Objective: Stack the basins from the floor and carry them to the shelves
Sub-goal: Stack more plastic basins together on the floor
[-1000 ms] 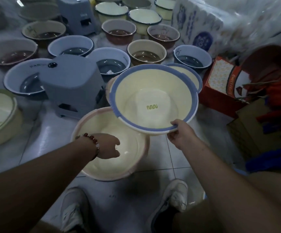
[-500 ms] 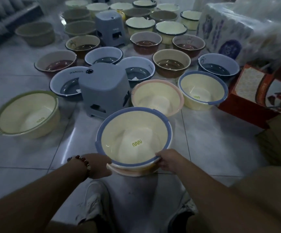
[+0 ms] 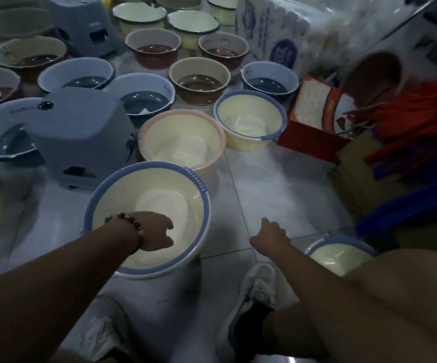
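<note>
Under L hand [image 3: 154,231]: blue-rimmed basin [image 3: 199,187]

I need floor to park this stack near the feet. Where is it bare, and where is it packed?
Bare tile lies right of the blue-rimmed stack, running up to the red box and cardboard, around the right hand. A smaller patch sits left of the stack, below the grey stool. Beyond the pink-rimmed basin, basins crowd rim to rim.
</note>
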Available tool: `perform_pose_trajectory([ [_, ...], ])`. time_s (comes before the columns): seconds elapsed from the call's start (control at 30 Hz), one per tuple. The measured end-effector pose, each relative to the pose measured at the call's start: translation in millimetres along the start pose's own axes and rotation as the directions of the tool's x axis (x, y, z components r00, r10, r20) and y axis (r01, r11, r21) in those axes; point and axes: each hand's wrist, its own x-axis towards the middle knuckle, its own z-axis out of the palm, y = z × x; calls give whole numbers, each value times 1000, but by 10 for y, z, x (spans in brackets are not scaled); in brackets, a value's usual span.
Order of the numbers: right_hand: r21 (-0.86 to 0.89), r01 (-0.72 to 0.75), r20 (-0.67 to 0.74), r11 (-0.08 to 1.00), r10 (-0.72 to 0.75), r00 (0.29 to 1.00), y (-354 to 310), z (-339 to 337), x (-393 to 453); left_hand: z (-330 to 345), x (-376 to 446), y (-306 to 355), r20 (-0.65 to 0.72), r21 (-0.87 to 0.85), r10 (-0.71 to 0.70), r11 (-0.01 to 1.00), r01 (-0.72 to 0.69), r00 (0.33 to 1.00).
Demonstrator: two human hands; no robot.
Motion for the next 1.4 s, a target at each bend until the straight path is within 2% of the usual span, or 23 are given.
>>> perform_pose_trajectory([
  [0.07,-72,-67,-120,995,58,991,330,-87,36,-147,162,291,-27,33,85,996,-84,996],
  [0.13,-71,-216,-151,974,204,967,651,-121,71,-247,305,569,-36,63,163,985,-160,986],
  [0.2,56,-405,-45,912,408,912,994,-40,219,-311,429,781,-10,83,216,973,-214,976],
  [0.27,117,-490,99,864,480,871,1230,88,378,-349,515,915,23,98,244,965,-245,970],
  [0.33,88,-448,223,890,421,879,1258,165,440,-373,575,973,45,108,254,960,-257,966],
  [0.4,32,-366,253,930,347,903,1155,196,433,-383,645,980,72,106,249,961,-256,966],
  [0.47,17,-317,216,948,306,927,1089,327,508,-369,703,956,98,92,237,965,-246,966],
  [0.53,21,-271,118,962,266,957,965,435,531,-354,737,931,108,83,228,968,-238,968],
  [0.67,-83,-65,64,994,71,995,737,541,627,-329,761,862,136,62,203,975,-213,970],
  [0.83,-221,190,-21,957,-200,980,672,506,734,-291,738,739,160,68,167,982,-179,973],
  [0.9,-278,240,-23,930,-256,966,661,481,726,-280,719,694,173,62,144,986,-157,974],
  [0.97,-324,236,-43,916,-264,964,661,505,692,-280,705,666,175,58,132,988,-144,976],
  [1.03,-267,172,-108,948,-206,973,662,570,657,-292,697,645,164,58,131,988,-142,978],
  [1.13,-111,-26,-149,994,10,989,659,617,644,-294,690,627,151,46,131,989,-140,980],
  [1.2,79,-196,-99,978,203,974,626,604,652,-282,700,610,146,33,132,990,-138,981],
  [1.23,252,-286,-69,924,312,948,592,580,670,-268,705,598,147,28,131,990,-136,980],
  [1.27,458,-368,-16,810,421,907,570,567,711,-256,706,589,150,23,129,991,-134,980],
  [1.33,801,-431,149,415,559,816,528,498,808,-233,706,564,152,16,127,991,-131,980],
  [1.37,880,-424,241,213,570,786,511,469,842,-227,701,545,152,12,125,992,-129,980],
  [1.4,911,-407,301,66,568,766,485,432,867,-225,693,521,150,9,125,992,-128,981],
])
